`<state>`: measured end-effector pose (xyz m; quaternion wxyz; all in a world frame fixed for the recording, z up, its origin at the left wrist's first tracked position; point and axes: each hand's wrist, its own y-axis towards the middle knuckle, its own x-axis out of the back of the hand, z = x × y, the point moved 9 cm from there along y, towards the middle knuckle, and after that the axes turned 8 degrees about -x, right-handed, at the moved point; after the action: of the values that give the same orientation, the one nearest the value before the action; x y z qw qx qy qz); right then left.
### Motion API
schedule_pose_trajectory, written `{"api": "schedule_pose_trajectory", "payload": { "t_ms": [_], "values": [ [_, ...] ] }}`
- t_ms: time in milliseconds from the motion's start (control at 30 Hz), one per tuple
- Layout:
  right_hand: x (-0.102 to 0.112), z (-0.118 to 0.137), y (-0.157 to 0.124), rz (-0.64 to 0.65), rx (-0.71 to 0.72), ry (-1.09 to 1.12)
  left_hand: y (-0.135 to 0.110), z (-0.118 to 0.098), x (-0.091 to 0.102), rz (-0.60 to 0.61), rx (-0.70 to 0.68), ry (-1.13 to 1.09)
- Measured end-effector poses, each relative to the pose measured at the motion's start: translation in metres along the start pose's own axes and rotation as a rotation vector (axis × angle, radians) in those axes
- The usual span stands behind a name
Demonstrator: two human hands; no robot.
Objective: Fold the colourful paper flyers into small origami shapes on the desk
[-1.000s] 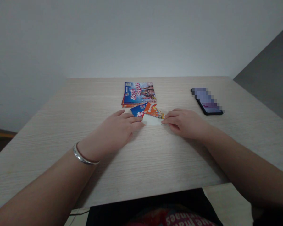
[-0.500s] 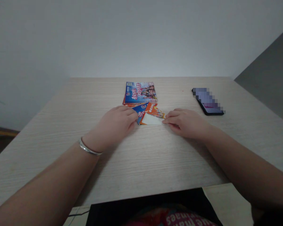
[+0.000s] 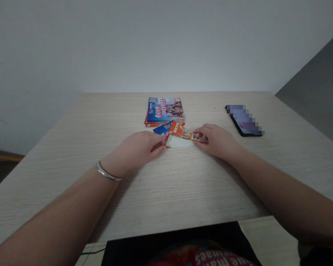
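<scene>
A folded colourful leaflet [image 3: 177,136], blue and orange with a white flap, lies on the light wooden table [image 3: 166,177] between my hands. My left hand [image 3: 137,148], a silver bracelet on its wrist, is curled with its fingertips pinching the leaflet's left edge. Fingers of my right hand [image 3: 215,140] are closed on the leaflet's right end, which sticks out over them. Just behind the leaflet sits a small stack of similar leaflets [image 3: 164,111].
A dark phone [image 3: 244,120] lies on the table at the right, beyond my right hand. A plain pale wall stands behind the table's far edge. A dark garment with red print shows at the near edge below.
My left hand has curled and shifted to the leaflet's left edge. My right hand has moved up and taken the right end, which now shows further unfolded to the right.
</scene>
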<state>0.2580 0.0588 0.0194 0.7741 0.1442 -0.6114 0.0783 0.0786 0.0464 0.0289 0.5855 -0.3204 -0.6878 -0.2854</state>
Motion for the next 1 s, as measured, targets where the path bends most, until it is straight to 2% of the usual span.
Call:
{"api": "schedule_pose_trajectory", "payload": {
  "t_ms": [133, 267, 467, 700, 833, 1000],
  "values": [
    [0.002, 0.002, 0.002, 0.005, -0.041, -0.108, 0.003, 0.004, 0.001, -0.151, -0.001, -0.037],
    [0.004, 0.015, 0.001, 0.010, -0.008, -0.243, 0.004, 0.002, -0.004, -0.174, -0.027, 0.008],
    [0.001, 0.023, 0.000, 0.034, -0.021, -0.162, 0.002, 0.011, -0.005, -0.243, 0.104, 0.021],
    [-0.003, 0.030, -0.001, 0.012, 0.026, -0.218, 0.003, 0.017, -0.013, -0.250, 0.116, -0.010],
    [-0.005, 0.031, 0.000, -0.005, 0.065, -0.077, 0.000, 0.024, -0.015, -0.249, 0.198, -0.033],
    [-0.006, 0.041, -0.001, -0.020, 0.196, 0.052, -0.003, 0.028, -0.016, -0.254, 0.263, -0.024]
  ]
}}
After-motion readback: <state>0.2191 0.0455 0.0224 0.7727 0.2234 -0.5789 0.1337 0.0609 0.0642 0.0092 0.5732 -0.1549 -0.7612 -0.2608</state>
